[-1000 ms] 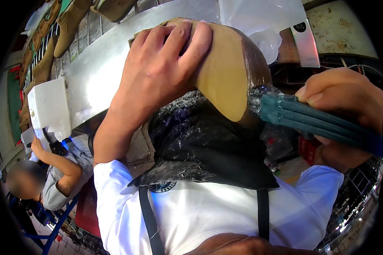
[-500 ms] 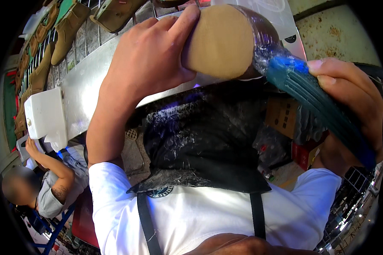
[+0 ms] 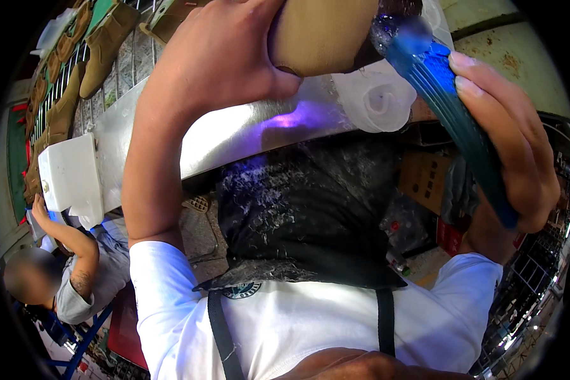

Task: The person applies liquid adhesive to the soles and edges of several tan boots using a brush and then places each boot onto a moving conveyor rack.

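My left hand (image 3: 202, 69) is closed around a tan suede-like shoe upper (image 3: 323, 38) at the top of the picture. Its far part runs out of view. A dark, shiny edge shows on the upper's right side. My right hand (image 3: 513, 139) grips a brush (image 3: 449, 120) with a ribbed blue-green handle, fingertips on its upper end. The brush's tip, coated in something clear and glossy, meets that dark edge. Just below the upper, a translucent plastic tub (image 3: 380, 101) stands on the metal bench (image 3: 215, 133).
Several tan boots (image 3: 101, 47) rest on a wire rack at the left. A white plastic box (image 3: 69, 171) sits at the bench's left end. Beyond it sits another person (image 3: 92, 278), arm raised. Below the bench, at the right, is a cardboard box (image 3: 421, 180).
My left hand and the shoe upper have moved up and farther away, uncovering the tub and more of the bench. My right hand and the brush have also moved up, and slightly left.
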{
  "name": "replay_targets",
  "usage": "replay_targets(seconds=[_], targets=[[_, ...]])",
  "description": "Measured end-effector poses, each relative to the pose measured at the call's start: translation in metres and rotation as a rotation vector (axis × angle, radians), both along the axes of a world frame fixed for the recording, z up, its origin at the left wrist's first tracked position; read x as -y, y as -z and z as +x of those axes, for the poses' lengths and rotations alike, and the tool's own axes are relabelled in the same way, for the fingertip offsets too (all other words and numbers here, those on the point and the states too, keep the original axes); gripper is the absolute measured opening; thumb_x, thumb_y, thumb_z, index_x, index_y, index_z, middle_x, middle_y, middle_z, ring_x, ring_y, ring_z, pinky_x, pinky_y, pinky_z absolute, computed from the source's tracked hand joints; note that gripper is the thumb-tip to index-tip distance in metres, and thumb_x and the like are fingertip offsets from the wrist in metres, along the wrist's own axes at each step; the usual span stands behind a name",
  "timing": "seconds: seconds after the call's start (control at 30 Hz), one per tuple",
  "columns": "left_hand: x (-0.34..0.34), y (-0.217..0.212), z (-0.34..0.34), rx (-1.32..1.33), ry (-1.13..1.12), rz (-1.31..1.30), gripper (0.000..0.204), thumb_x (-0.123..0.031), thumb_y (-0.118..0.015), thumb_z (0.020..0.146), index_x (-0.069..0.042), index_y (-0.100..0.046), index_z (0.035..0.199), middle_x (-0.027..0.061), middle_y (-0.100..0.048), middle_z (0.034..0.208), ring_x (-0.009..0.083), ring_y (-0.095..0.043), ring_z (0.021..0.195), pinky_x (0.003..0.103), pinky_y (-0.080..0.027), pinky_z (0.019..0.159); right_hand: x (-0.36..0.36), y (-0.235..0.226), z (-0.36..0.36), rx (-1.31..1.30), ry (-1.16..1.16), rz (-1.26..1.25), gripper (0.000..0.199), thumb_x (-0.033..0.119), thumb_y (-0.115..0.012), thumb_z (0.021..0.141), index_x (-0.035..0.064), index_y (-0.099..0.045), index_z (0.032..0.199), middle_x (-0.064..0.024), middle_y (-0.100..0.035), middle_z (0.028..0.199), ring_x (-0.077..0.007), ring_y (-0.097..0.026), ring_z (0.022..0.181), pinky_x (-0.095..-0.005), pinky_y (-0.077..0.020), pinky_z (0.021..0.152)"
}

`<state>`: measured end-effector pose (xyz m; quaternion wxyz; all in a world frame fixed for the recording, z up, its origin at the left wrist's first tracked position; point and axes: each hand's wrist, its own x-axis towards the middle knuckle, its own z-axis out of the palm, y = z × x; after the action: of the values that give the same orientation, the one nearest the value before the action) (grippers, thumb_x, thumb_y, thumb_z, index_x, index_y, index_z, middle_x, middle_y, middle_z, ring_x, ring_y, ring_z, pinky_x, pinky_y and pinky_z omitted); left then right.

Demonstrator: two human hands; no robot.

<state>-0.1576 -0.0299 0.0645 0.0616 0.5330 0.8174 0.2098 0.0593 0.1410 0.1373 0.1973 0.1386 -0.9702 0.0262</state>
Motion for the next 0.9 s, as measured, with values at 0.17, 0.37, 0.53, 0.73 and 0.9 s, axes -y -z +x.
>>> replay_targets(seconds=[0.17, 0.37, 0.53, 0.73, 0.9], targets=[[-0.002, -0.004, -0.012, 0.07, 0.016, 0.047, 0.093, -0.035, -0.084, 0.055, 0.005, -0.051, 0.132, 0.0228, -0.072, 0.092, 0.0367, -0.073, 0.081, 0.041, -0.06, 0.078, -0.003, 0.007, -0.009, 0.058, -0.068, 0.047, 0.033, 0.004, -0.068, 0.087, -0.0036, -0.065, 0.119, -0.0252, -0.064, 0.124, -0.0339, -0.068, 0.109, -0.0376, -0.0579, 0.092], [-0.008, -0.006, -0.02, 0.097, 0.027, 0.059, 0.081, -0.038, -0.083, 0.056, 0.006, -0.058, 0.12, 0.0198, -0.073, 0.09, 0.0335, -0.073, 0.079, 0.039, -0.06, 0.078, -0.013, 0.021, -0.021, -0.02, -0.144, 0.003, 0.035, 0.003, -0.073, 0.079, -0.0024, -0.068, 0.114, -0.0235, -0.067, 0.117, -0.0322, -0.069, 0.104, -0.0363, -0.0579, 0.089], [-0.009, -0.007, -0.027, 0.113, 0.014, -0.016, 0.08, -0.039, -0.083, 0.055, 0.008, -0.059, 0.116, 0.0203, -0.073, 0.091, 0.0314, -0.074, 0.081, 0.038, -0.06, 0.078, -0.008, 0.027, -0.027, -0.079, -0.126, -0.019, 0.033, 0.002, -0.075, 0.075, -0.0029, -0.071, 0.107, -0.0223, -0.07, 0.112, -0.0323, -0.07, 0.1, -0.0365, -0.0583, 0.086], [-0.001, -0.016, -0.031, 0.237, -0.049, -0.007, 0.08, -0.04, -0.087, 0.056, 0.008, -0.061, 0.114, 0.0215, -0.073, 0.098, 0.0262, -0.074, 0.086, 0.035, -0.059, 0.081, -0.03, 0.042, -0.028, -0.007, -0.084, -0.24, 0.03, -0.002, -0.072, 0.081, -0.0047, -0.07, 0.111, -0.0219, -0.07, 0.112, -0.0314, -0.071, 0.099, -0.0347, -0.0592, 0.083], [0.034, -0.008, -0.029, 0.299, -0.068, 0.05, 0.071, -0.025, -0.088, 0.059, 0.006, -0.063, 0.118, 0.0149, -0.071, 0.102, 0.0182, -0.069, 0.095, 0.033, -0.054, 0.088, -0.012, 0.082, -0.034, 0.051, -0.128, -1.676, 0.025, -0.006, -0.064, 0.091, -0.0126, -0.066, 0.114, -0.0275, -0.069, 0.113, -0.0293, -0.071, 0.101, -0.0359, -0.0601, 0.088]])
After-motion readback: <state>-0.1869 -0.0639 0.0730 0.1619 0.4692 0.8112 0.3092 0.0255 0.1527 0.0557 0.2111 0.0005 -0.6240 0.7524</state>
